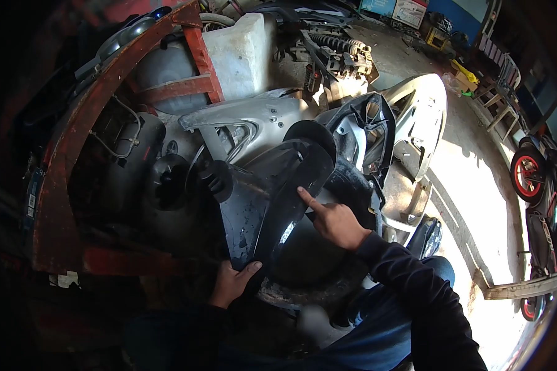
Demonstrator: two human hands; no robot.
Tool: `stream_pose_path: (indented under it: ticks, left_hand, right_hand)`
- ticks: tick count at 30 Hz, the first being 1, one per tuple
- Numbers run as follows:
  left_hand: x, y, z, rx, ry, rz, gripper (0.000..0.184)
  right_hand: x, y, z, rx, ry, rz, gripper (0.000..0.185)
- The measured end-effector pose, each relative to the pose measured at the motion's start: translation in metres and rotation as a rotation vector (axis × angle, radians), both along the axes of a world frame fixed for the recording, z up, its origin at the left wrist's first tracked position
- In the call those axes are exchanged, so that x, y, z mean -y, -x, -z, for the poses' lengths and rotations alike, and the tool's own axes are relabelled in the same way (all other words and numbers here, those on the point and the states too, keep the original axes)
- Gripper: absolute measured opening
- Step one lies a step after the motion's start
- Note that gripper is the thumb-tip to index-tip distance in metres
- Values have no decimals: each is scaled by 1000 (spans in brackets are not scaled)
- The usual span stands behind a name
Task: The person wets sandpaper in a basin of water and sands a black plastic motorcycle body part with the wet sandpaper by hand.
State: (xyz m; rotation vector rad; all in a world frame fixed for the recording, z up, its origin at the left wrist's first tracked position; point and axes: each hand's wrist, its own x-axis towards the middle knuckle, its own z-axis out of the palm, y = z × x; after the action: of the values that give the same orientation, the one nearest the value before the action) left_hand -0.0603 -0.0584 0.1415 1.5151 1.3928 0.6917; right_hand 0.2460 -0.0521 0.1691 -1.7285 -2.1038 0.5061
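A dark, scuffed plastic motorcycle panel (244,207) lies in front of me, with worn patches near its lower tip. My left hand (234,283) grips that lower tip, its thumb on top and its fingers hidden beneath. The index finger of my right hand (337,224) is stretched out and touches the panel's dark right part, while the other fingers are curled with nothing visible in them. Behind the panel lies a grey fairing (260,120). To the right are a black fairing piece (384,130) and a pale curved panel (436,108).
A red metal frame (59,167) curves along the left. Rusty parts with a spring (346,52) lie at the back. A wooden beam (523,288) and a motorcycle wheel with a red rim (527,175) are at the right. Small stools (504,108) stand behind the wheel.
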Motion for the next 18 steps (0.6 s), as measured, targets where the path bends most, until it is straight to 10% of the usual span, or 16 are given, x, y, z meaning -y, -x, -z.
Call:
stream_pose_path:
  ticks: [18]
  left_hand:
    - [-5, -12, 75, -99, 250, 335, 58]
  right_hand:
    - [-7, -17, 53, 216, 130, 52, 87]
